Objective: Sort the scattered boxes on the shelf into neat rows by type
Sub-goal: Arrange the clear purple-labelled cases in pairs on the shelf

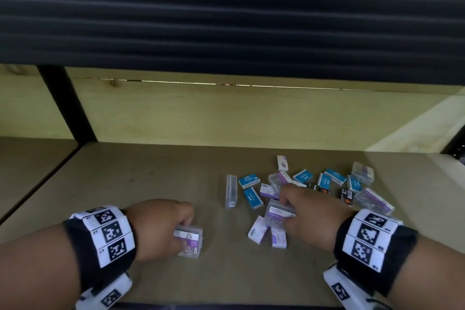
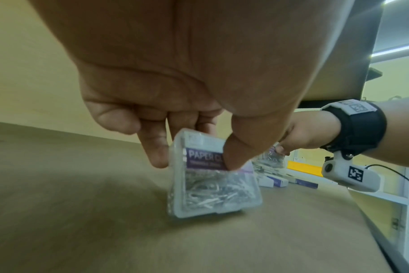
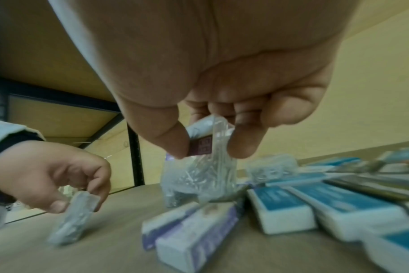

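Crowding right hand, blue boxes, white-purple boxes

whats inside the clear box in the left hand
The clear box pinched by the left hand holds a heap of silver paper clips. The thumb and purple label cover its upper part, so what lies there is hidden.

Pale wooden back panel, black upright post, dark ribbed shutter above.
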